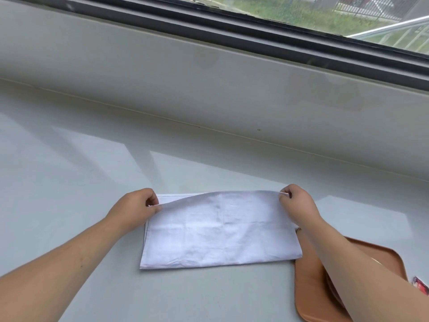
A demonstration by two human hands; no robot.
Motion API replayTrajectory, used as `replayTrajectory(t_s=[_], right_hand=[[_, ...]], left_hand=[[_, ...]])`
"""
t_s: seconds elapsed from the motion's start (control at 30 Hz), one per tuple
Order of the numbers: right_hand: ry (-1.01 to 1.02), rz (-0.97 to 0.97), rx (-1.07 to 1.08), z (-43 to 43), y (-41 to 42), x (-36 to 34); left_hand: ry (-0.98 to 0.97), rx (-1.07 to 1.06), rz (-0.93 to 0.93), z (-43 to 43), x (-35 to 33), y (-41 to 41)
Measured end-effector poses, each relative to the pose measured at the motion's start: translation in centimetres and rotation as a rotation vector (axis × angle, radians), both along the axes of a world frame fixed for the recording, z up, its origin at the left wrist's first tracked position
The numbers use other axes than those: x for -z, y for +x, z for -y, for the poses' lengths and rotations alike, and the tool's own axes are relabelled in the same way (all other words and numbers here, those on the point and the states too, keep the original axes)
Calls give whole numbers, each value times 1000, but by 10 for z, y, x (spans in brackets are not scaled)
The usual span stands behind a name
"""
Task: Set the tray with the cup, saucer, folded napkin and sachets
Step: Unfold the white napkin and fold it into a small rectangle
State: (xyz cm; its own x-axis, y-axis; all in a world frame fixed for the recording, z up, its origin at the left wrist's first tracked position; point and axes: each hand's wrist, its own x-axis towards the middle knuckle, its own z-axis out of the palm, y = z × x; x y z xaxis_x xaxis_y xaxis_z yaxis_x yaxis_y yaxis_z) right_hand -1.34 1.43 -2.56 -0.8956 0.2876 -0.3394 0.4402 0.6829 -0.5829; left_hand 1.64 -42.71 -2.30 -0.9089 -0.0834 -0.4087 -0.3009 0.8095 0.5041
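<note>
While the napkin [220, 228] lies on the pale surface [69, 182] toward 6 o'clock in the view, its right end overlapping the edge of the tray [385, 254], the step in hand appears to be a fold. The left hand [137, 205] pinches the far left corner and the right hand [297, 201] pinches the far right corner, each grip closed narrow on cloth, with the top layer lifted and sagging between them. To do it well, I would keep both corners level, draw the layer taut, lay its edge square onto the hem showing at 12 o'clock of the cloth, then press the crease flat. Counted: one napkin, one tray at 4 o'clock, and one red-printed packet [420, 284] at the right edge, probably a sachet. A rounded form under the right forearm may be the saucer; no cup is visible.
</note>
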Motion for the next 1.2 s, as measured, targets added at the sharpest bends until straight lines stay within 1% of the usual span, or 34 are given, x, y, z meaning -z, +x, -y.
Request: replayTrajectory(t_s=[0.1,0.23,0.33,0.43,0.57,0.73,0.93,1.1,1.2], right_hand=[[-90,3,39,-2,7,0],[-200,-54,123,-5,10,-7],[-278,-55,170,-7,10,-18],[-292,-2,164,-9,14,-22],[-201,42,123,-9,11,-11],[-88,71,74,-5,4,7],[-55,96,90,3,-7,10],[-33,144,70,11,-21,4],[-64,151,39,18,-29,1]], left_hand=[[91,-41,23,2,0,14],[296,-247,-23,3,-3,16],[366,-339,-37,2,-11,10],[319,-310,13,0,-12,12],[218,-290,91,5,6,14],[79,-234,90,9,22,10],[94,-263,100,11,27,-2],[192,-339,163,12,29,-7],[223,-375,169,12,27,-7]])
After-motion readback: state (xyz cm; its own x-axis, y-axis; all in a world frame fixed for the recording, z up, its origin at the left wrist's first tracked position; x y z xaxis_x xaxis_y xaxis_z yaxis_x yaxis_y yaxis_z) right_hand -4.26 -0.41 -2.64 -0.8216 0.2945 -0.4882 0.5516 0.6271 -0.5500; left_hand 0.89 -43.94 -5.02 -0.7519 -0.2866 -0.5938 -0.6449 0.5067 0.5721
